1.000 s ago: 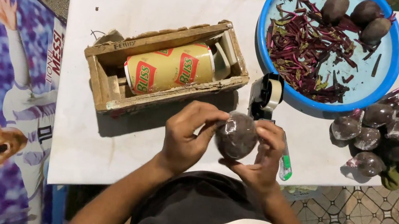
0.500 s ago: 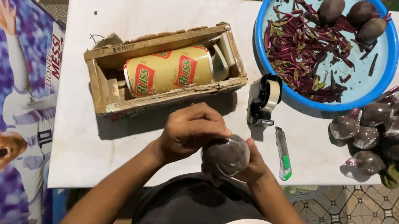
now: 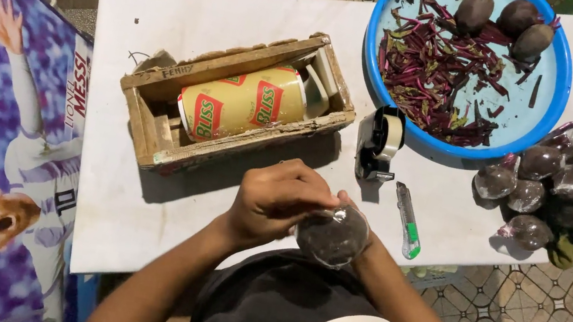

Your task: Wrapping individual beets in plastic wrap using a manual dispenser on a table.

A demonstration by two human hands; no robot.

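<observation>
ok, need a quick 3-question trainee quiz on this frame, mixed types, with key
1. True or false: the wrapped beet held in both hands is resting on the white table.
2. Which lies nearest the tape dispenser? A) the green utility knife B) the wooden crate C) the pile of bagged beets
3. Fill in: the three unwrapped beets sit in the blue ____ with the purple trimmings.

Key: 1 false, it is held in the air near the table's edge, left hand over it, the right hand mostly hidden beneath; 2 A; 3 basin.
</observation>
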